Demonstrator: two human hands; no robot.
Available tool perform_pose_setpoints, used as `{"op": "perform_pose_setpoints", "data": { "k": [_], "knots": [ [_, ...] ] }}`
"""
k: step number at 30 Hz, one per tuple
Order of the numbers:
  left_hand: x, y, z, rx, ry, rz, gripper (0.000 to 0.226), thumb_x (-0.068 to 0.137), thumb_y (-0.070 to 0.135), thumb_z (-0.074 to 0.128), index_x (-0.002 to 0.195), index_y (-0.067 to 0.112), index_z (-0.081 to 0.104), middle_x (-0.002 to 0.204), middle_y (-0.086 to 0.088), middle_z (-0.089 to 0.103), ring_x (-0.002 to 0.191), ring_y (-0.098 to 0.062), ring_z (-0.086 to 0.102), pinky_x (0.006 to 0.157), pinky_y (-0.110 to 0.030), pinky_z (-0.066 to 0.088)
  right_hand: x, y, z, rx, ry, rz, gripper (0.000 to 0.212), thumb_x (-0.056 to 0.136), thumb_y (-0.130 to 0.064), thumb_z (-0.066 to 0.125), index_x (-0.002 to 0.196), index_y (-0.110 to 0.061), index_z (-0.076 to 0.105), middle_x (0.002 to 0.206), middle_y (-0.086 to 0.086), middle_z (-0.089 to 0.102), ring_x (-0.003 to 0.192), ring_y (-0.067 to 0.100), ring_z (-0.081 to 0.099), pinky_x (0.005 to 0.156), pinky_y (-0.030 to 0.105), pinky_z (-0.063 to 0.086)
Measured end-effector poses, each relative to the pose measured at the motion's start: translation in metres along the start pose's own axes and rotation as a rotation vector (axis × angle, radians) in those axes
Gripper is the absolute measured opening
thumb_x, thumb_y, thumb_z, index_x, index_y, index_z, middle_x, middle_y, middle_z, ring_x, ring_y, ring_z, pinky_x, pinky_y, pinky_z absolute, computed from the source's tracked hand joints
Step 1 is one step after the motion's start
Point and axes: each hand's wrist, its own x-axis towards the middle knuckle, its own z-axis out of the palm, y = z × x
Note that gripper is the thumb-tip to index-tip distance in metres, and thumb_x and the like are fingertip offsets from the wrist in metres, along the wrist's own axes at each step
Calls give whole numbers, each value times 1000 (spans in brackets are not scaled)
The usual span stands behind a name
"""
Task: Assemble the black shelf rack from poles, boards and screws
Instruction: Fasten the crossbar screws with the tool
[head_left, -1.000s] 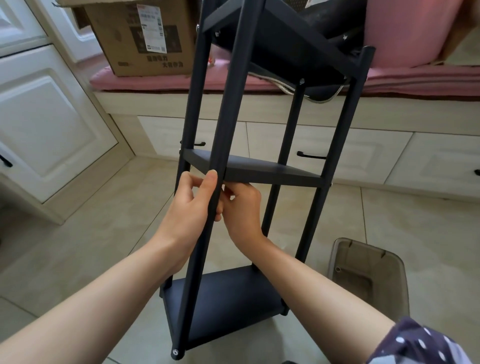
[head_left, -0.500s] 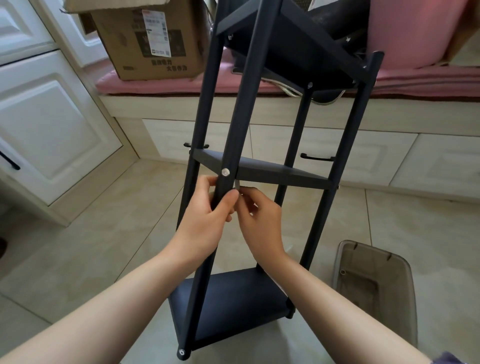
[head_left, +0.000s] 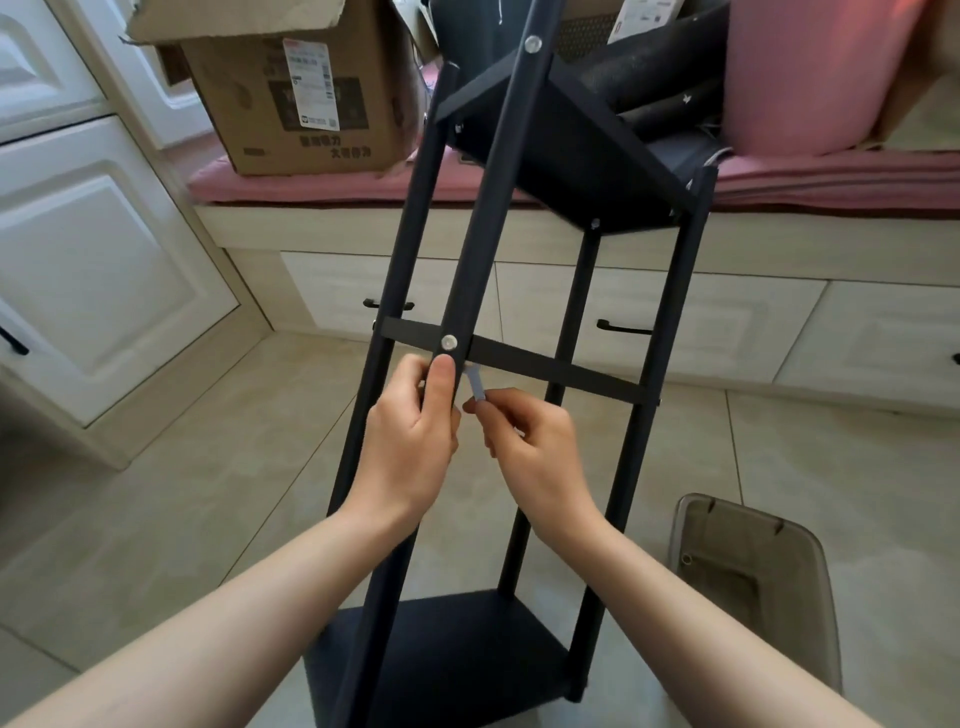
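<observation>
The black shelf rack (head_left: 524, 322) stands on the tiled floor (head_left: 156, 493) directly in front of the person, leaning slightly away toward a low window seat. Its four poles rise from a bottom board (head_left: 467, 654) near the lower edge of the view, pass a thin middle board (head_left: 550, 366) and reach a top board (head_left: 582, 171).

Both forearms reach forward and up from the bottom corners of the view and meet at the nearest pole (head_left: 480, 244), just below the middle board. The left hand (head_left: 410, 447) wraps around this pole, fingers curled behind it and the thumb lying straight up along its front face; the thumb tip sits just under a silver screw (head_left: 449, 342) that fixes the pole to the middle board. A second silver screw head (head_left: 532, 43) shows higher up the same pole, at the top board.

The right hand (head_left: 535, 441) is beside the left, knuckles toward the camera, wrist bent slightly upward. Its fingertips pinch the lower end of a small silver hex key (head_left: 477, 384), which slants up to the underside of the middle board right beside the pole; its upper end is hidden there.

On the pink cushion (head_left: 322, 182) of the window seat sits an open cardboard box (head_left: 291, 98), with dark bags and a pink item farther right. White cabinet doors (head_left: 98, 270) stand at the left, and a translucent plastic bin (head_left: 753, 582) rests on the floor at the lower right.
</observation>
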Motion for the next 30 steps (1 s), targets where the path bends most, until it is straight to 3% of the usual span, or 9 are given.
{"op": "perform_pose_setpoints", "data": {
  "k": [3,7,11,16,21,26,30],
  "knots": [
    [3,-4,1,21,111,-6,42,99,55,42,76,21,51,52,6,50,44,-14,43,49,-33,35,7,3,3,-19,0,6,18,97,-16,58,92,-13,74,62,-23,60,61,3,55,59,18,41],
    [3,-8,2,26,155,8,43,102,49,46,76,16,54,52,5,53,44,-12,47,48,-29,36,8,7,9,-14,-37,0,19,97,-15,57,86,-17,72,60,-21,59,56,4,51,55,17,38],
    [3,-9,5,22,167,14,41,102,47,48,77,17,56,53,6,55,44,-12,48,47,-27,36,9,8,14,-11,-13,-15,19,97,-15,58,83,-19,71,60,-18,59,57,5,50,55,22,40],
    [2,-11,2,-2,198,-4,37,100,49,51,76,21,56,55,4,57,44,-13,49,47,-28,37,8,8,19,-32,44,-62,13,96,-13,61,95,-12,74,73,-12,66,67,6,61,62,16,47],
    [1,-13,-4,24,230,6,36,101,47,51,74,23,54,55,4,58,43,-12,51,48,-27,38,8,13,29,-93,86,-135,13,93,-12,65,100,-12,76,77,-5,72,68,8,66,64,22,54],
    [-1,-13,-5,11,215,15,36,101,46,50,74,23,54,55,3,58,43,-12,50,47,-23,38,9,20,38,-139,119,-172,18,93,-17,65,77,-11,73,65,-3,68,58,17,62,58,36,49],
    [0,-13,-3,6,198,30,36,102,45,50,75,21,55,56,2,57,44,-13,49,48,-26,37,12,24,41,-170,149,-205,24,94,-17,64,73,-7,68,61,3,64,55,21,56,57,40,44]
  ]
}}
